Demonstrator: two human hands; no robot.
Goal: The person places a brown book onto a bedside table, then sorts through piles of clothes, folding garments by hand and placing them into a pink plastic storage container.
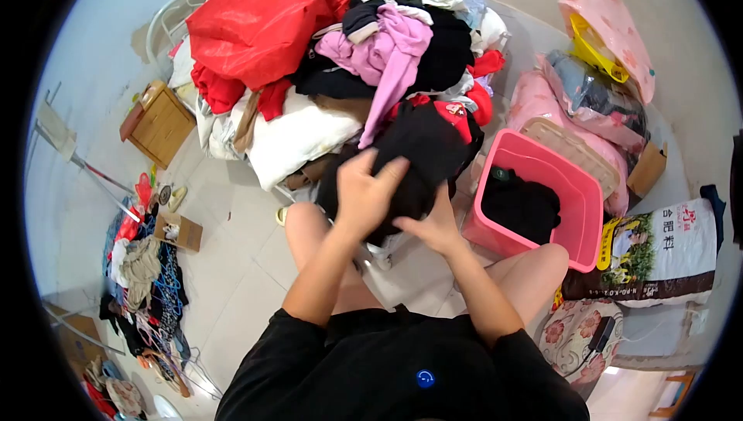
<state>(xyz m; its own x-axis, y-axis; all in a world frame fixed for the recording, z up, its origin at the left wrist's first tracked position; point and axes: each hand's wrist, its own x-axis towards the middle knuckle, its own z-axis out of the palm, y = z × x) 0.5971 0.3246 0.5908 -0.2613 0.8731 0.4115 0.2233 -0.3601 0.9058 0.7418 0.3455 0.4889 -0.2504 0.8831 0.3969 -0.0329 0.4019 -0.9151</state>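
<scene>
A dark, folded-looking black garment (pixel 424 146) is in front of me above my knees, blurred by motion; its exact kind is unclear. My left hand (pixel 368 189) grips its near left part, with the fingers partly sunk in the cloth. At its lower right edge my right hand (pixel 435 224) holds it, thumb in front and the other fingers mostly hidden. Just beyond lies a heap of clothes, with a pink long-sleeved garment (pixel 391 46) on top and a white padded piece (pixel 302 138) nearer me. Something red with a printed figure (pixel 453 115) shows behind the black garment.
A pink plastic bin (pixel 503 239) with black clothing (pixel 522 208) inside stands by my right knee. A large red bag (pixel 267 22) rests on the heap. Pink bags and a printed sack (pixel 662 251) sit at right. Clothes and hangers (pixel 159 282) lie on the floor at left.
</scene>
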